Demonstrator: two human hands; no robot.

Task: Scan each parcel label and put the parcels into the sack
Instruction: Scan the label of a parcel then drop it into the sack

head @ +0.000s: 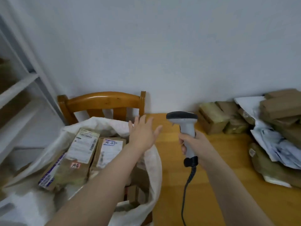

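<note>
Cable (185, 193): dark, coiled, hung from the base of the scanner grip toward the viewer, over the wooden table (228, 198). Sack (155, 162): white, woven, mouth open, stood below and to the left of the left hand (143, 133). Parcels in the sack (79, 154): brown, labels upward, lay lower left of that hand, apart from it. Left hand: fingers straight and spread, holding nothing, hovered over the sack's far rim. Right hand (194, 144): just beside the left, fingers curled round the handle of the scanner (185, 123), whose dark head stood above the fist and faced the left hand. Piled parcels (276, 126): brown boxes and white mailers, lay on the table well to the right of the gripping hand, none touched. Chair (104, 100): wooden back, stood beyond the sack and the left hand's fingertips.
</note>
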